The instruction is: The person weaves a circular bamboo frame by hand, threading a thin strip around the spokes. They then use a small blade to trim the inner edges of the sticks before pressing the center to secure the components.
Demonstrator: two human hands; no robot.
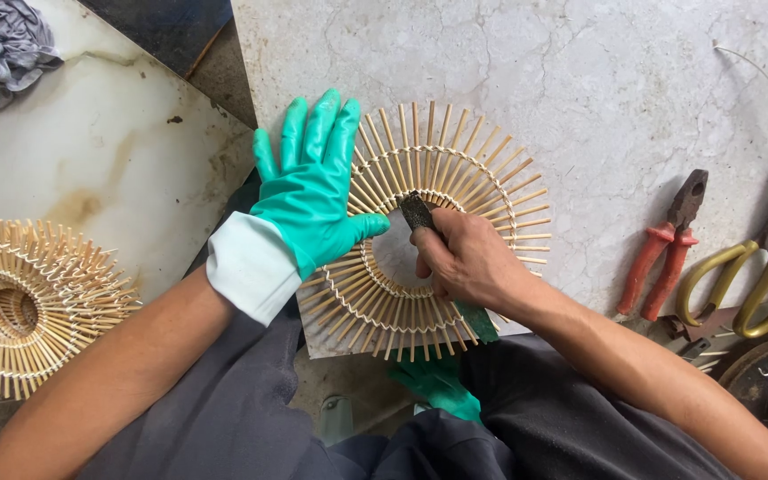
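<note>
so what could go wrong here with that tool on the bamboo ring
1. The right hand is bare while it works a dark tool at the inner edge of the stick ring; a slip could nick it or the gloved left hand pressing close by.
2. The ring overhangs the marble slab edge near the lap, so hard pressure might tip it or snap thin sticks.

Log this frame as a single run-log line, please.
left hand: gloved, flat on bamboo stick ring | right hand: bare, gripping dark tool at ring's inner edge | nearby: pliers, scissors, stacked rings
</note>
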